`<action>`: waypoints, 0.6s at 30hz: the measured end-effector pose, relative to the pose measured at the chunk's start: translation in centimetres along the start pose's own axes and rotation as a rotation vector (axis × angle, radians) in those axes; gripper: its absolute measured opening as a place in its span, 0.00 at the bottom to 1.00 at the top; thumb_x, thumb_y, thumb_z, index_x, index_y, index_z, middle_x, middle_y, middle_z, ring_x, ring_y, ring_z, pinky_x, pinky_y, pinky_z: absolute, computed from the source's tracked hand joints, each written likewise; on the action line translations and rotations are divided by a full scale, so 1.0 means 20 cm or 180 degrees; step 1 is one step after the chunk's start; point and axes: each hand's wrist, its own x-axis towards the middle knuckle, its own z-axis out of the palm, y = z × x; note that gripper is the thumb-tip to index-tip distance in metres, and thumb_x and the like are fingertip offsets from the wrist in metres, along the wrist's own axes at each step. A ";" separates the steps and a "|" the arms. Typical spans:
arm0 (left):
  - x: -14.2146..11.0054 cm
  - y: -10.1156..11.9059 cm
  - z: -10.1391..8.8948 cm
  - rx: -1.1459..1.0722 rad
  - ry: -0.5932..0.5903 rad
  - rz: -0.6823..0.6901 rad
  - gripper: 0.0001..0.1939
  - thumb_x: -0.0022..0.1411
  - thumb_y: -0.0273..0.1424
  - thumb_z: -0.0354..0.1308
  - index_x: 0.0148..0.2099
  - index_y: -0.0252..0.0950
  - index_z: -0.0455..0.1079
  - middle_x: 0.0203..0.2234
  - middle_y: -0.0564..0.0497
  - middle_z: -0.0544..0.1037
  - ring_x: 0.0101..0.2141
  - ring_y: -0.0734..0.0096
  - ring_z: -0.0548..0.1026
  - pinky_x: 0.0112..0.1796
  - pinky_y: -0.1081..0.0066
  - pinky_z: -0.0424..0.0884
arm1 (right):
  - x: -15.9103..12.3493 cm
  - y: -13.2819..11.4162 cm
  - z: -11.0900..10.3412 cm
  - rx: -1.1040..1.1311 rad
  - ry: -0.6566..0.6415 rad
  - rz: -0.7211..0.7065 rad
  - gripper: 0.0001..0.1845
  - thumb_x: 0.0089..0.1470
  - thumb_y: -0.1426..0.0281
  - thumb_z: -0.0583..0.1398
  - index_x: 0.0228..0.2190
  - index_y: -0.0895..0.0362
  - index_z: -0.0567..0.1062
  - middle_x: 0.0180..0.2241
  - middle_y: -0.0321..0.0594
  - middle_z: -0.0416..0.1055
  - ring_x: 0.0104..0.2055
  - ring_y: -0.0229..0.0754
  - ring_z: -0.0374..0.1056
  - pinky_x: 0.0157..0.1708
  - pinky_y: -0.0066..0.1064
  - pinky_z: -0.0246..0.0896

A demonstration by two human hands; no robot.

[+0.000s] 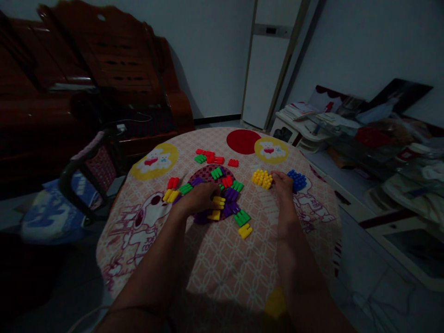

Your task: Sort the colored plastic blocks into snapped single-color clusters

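My left hand [203, 198] reaches over a pile of plastic toy blocks, its fingers curled down at a yellow block [218, 202]. Purple blocks [231, 194], a green block [242, 216] and a red block [227, 181] lie around it, partly under the hand. On the right, the fingertips of my right hand [283, 184] are pinched at the right edge of a yellow block cluster [262, 179], studs showing. Just beyond that hand sits a blue block cluster [297, 180]. Exactly what the fingertips grip is partly hidden.
A patterned cloth covers the round table [222, 263]. Loose red blocks [215, 160] lie towards its far side, and a yellow block [245, 231] lies nearer me. A chair [93, 171] stands at the left. Along the right runs a cluttered cabinet [312, 125].
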 end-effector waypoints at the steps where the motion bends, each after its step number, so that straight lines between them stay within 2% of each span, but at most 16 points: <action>1: 0.00 -0.01 -0.01 -0.0081 -0.0026 0.0006 0.12 0.48 0.33 0.68 0.36 0.39 0.73 0.30 0.54 0.78 0.32 0.68 0.74 0.32 0.73 0.63 | 0.00 0.00 0.00 0.0002 -0.0010 -0.0015 0.19 0.37 0.60 0.63 0.31 0.59 0.81 0.30 0.41 0.79 0.33 0.46 0.73 0.39 0.39 0.70; 3: 0.00 -0.01 -0.04 -0.0298 -0.0017 0.0038 0.12 0.49 0.34 0.66 0.38 0.39 0.73 0.28 0.55 0.77 0.31 0.69 0.74 0.31 0.74 0.63 | 0.01 0.01 0.00 -0.0010 -0.0031 -0.0047 0.19 0.38 0.59 0.63 0.32 0.59 0.81 0.30 0.41 0.79 0.33 0.46 0.73 0.39 0.40 0.70; 7: 0.04 0.07 -0.04 -0.0648 0.0356 0.0198 0.18 0.53 0.36 0.63 0.47 0.39 0.74 0.32 0.55 0.78 0.32 0.70 0.74 0.33 0.74 0.65 | 0.01 0.02 0.00 -0.0056 -0.0024 -0.0033 0.20 0.39 0.59 0.62 0.32 0.59 0.81 0.30 0.42 0.79 0.33 0.46 0.73 0.38 0.40 0.70; 9: 0.08 0.15 0.00 -0.0711 0.0390 0.0337 0.17 0.54 0.37 0.63 0.46 0.38 0.75 0.33 0.54 0.79 0.33 0.70 0.74 0.34 0.73 0.65 | 0.01 0.03 0.00 -0.0078 -0.0042 0.0001 0.21 0.39 0.58 0.62 0.33 0.60 0.81 0.31 0.42 0.79 0.33 0.46 0.73 0.38 0.39 0.70; 13: 0.16 0.31 0.12 -0.0886 0.0381 0.0470 0.11 0.56 0.35 0.63 0.41 0.35 0.73 0.29 0.53 0.78 0.31 0.71 0.73 0.33 0.73 0.65 | 0.02 0.04 -0.01 -0.0098 -0.0031 -0.0019 0.22 0.39 0.58 0.62 0.32 0.60 0.81 0.30 0.42 0.79 0.33 0.46 0.73 0.38 0.38 0.69; 18: 0.30 0.41 0.22 -0.0733 0.0743 0.0355 0.08 0.57 0.31 0.63 0.39 0.34 0.72 0.31 0.51 0.77 0.31 0.70 0.73 0.34 0.72 0.65 | 0.02 0.04 -0.01 -0.0082 -0.0046 -0.0062 0.22 0.39 0.57 0.62 0.32 0.60 0.81 0.31 0.42 0.79 0.34 0.47 0.73 0.38 0.39 0.69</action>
